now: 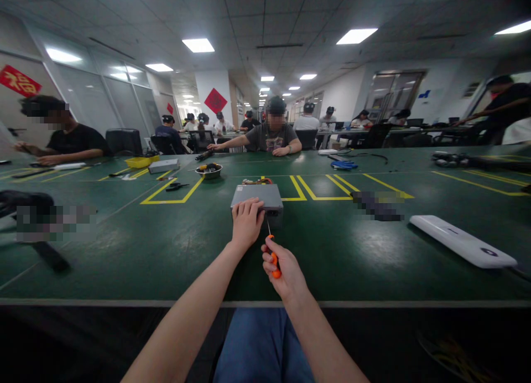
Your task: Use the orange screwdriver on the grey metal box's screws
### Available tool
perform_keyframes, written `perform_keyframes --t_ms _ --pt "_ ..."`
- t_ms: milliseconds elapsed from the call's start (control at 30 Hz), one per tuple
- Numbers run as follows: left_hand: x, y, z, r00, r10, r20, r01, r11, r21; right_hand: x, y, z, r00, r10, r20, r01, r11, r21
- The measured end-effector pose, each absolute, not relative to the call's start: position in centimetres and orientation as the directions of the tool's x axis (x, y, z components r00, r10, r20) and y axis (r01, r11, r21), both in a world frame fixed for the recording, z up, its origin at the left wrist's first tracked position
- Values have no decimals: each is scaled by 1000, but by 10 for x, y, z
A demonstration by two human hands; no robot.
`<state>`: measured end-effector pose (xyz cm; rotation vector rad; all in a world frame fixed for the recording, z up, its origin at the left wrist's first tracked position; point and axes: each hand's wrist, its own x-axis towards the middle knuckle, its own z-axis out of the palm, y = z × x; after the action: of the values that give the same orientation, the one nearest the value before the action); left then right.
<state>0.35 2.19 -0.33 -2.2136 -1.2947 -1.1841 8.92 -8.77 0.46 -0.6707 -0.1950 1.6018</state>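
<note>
A flat grey metal box (259, 196) lies on the green table (166, 250) straight ahead of me. My left hand (246, 222) rests on its near left corner, fingers curled over the edge. My right hand (280, 267) grips a small screwdriver with an orange handle (274, 259). Its thin shaft points up toward the box's near side and stops just short of it.
A long white device (462, 241) lies to the right. A metal bowl of parts (208, 171), black pliers (176, 186) and a yellow tray (141, 161) sit farther back left. Yellow tape lines mark the table. People sit across the table and at the left.
</note>
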Motion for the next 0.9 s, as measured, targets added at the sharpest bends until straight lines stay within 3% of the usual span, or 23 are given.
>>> perform_keyframes --t_ms 233,500,733,900 --pt "3 22 -3 248 579 777 828 -543 141 93 -90 9 -99 945 -312 -842 -247 -479" --pt "3 22 -4 249 577 778 829 -542 137 90 -87 5 -34 952 -305 -852 -187 -489" --pt "3 22 -4 248 579 776 835 -534 131 94 -90 10 -132 946 -297 -850 -262 -457" --pt "3 22 -4 254 571 780 833 -539 124 91 -87 7 -38 952 -305 -857 -188 -480"
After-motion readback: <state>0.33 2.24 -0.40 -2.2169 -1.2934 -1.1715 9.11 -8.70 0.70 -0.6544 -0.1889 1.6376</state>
